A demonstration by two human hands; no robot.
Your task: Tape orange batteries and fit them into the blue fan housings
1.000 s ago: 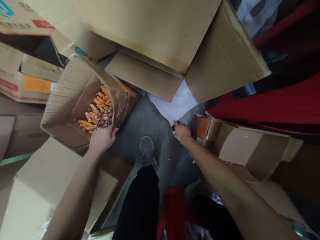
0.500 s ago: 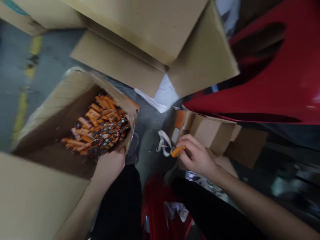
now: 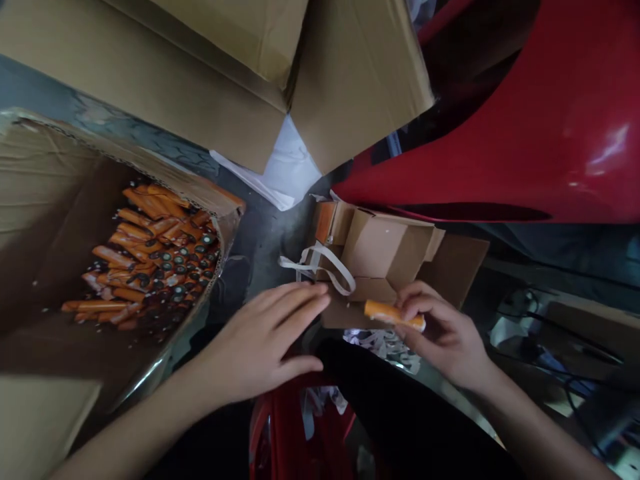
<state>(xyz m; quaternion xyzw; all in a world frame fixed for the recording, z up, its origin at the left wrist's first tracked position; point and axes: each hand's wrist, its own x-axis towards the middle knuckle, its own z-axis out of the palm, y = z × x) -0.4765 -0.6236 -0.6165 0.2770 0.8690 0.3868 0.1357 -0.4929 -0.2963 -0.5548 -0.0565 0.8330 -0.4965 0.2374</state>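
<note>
In my right hand [image 3: 443, 337] I pinch a short orange cylinder [image 3: 383, 312] between thumb and fingers; its near end has a whitish edge. My left hand [image 3: 273, 337] is open, with fingers stretched out towards the right hand and touching nothing that I can see. Beyond its fingertips lies a loop of white strap [image 3: 327, 257]. An open small cardboard box [image 3: 387, 247] stands just past the right hand. On the left, a large open cardboard box [image 3: 45, 247] holds a heap of similar orange cylinders [image 3: 145, 247], several with dark, round ends showing.
A big carton with spread flaps [image 3: 360, 80] stands ahead, a white sheet [image 3: 287, 167] under its corner. A large glossy red panel [image 3: 560, 127] juts in from the right. Below my hands is a red object [image 3: 295, 433] between my legs. Cables [image 3: 575, 347] lie at right.
My left hand has left the edge of the large box and moved right, opening. My right hand still holds the orange cylinder, now farther right. The view has shifted.
</note>
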